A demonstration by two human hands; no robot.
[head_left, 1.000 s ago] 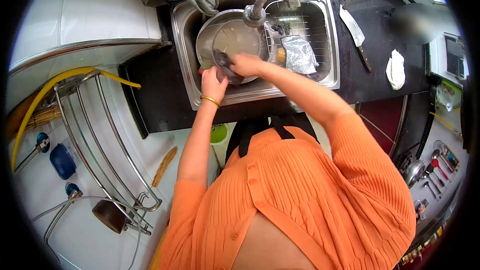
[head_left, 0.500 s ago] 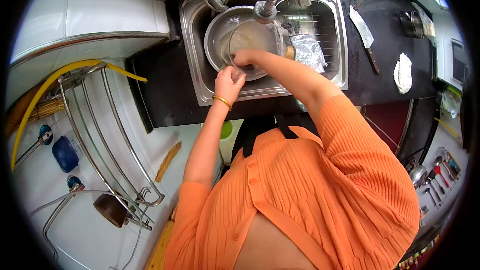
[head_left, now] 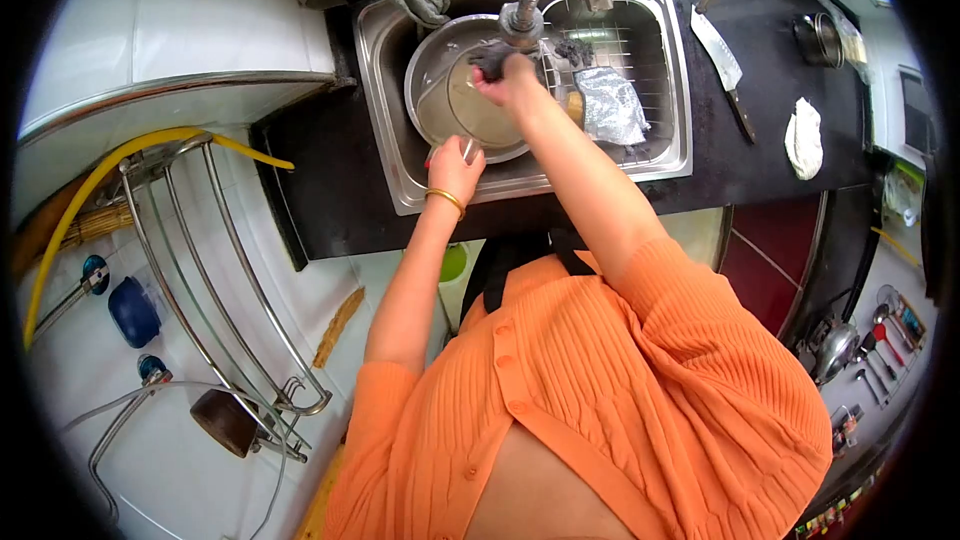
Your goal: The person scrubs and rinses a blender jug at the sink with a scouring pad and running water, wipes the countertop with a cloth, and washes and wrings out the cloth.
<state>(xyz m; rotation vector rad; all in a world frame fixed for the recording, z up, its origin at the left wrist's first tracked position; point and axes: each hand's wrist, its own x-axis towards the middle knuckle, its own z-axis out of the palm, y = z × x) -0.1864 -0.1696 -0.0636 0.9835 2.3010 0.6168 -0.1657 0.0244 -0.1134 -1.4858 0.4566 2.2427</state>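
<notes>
Item, clear vessel (head_left: 476,108): one, over the near part of the basin (head_left: 424,65) in the left half of the sink (head_left: 655,168). Rounded outline; we see through its wall to cloudy water. It extends far and slightly right from the left hand; its full outline is lost against the water, so we cannot tell a long axis with certainty.

Item, left hand (head_left: 455,172): fingers closed around the near edge of the vessel; gold bangle (head_left: 446,202) at the wrist.

Item, scrubber (head_left: 492,58): one, dark grey, bunched and rough, above the far part of the basin. Long axis roughly left to right. We find it just beside the tap (head_left: 521,24); contact we cannot tell.

Item, right hand (head_left: 510,88): fingers gathered on the scrubber, holding it.

Item, basin: round, metal, holding cloudy, pale water.

Sink, right half: wire rack (head_left: 640,45); on it a second dark clump (head_left: 574,50), far left, and a silvery packet (head_left: 612,106), near, with a yellowish block (head_left: 574,107) at its left.

Table (head_left: 320,180), right of sink: knife (head_left: 722,60), handle pointing near and right; white cloth (head_left: 803,140), crumpled, farther right.
</notes>
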